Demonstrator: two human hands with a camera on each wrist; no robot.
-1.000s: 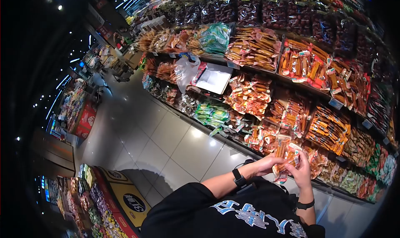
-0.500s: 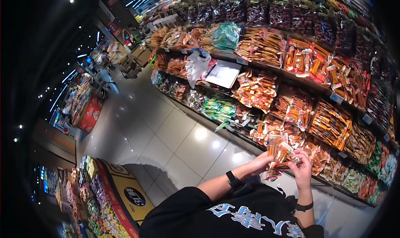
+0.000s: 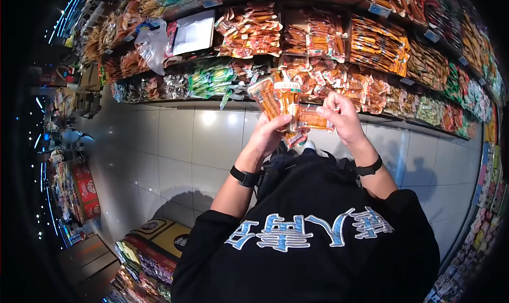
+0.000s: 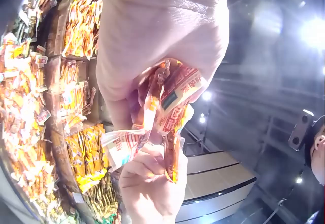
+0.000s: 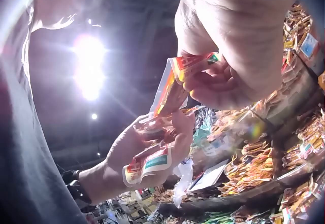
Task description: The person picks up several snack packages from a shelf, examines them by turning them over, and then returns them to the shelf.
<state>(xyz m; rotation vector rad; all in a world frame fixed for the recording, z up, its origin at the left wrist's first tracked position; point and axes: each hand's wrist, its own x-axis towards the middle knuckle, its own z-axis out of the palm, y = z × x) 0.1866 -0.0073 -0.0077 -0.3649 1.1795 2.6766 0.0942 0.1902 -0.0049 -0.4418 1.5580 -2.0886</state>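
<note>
My left hand [image 3: 266, 136] grips several clear, vacuum-packed snack packets with reddish-brown sticks inside. One packet [image 3: 266, 100] leans left, another [image 3: 288, 97] stands upright beside it, and part of a third [image 3: 295, 138] shows below the thumb. A sideways packet [image 3: 314, 117] spans the gap between both hands, its right end pinched by my right hand [image 3: 343, 121]. In the right wrist view, the thumb and curled fingers of that hand hold the packet's red and yellow end [image 5: 190, 67]. The left palm hides much of the bunch in the left wrist view.
Close in front stands a tiered shelf heaped with similar packets [image 3: 318, 32]. A white board [image 3: 192, 33] and a plastic bag [image 3: 152, 46] lie on it at the left. Tiled floor [image 3: 169, 133] runs below, with a yellow and red display stand [image 3: 164, 239] behind on the left.
The head view has turned, bringing the hands toward the middle. The packets, earlier bunched together, are now fanned apart, with one lying sideways toward the right hand.
</note>
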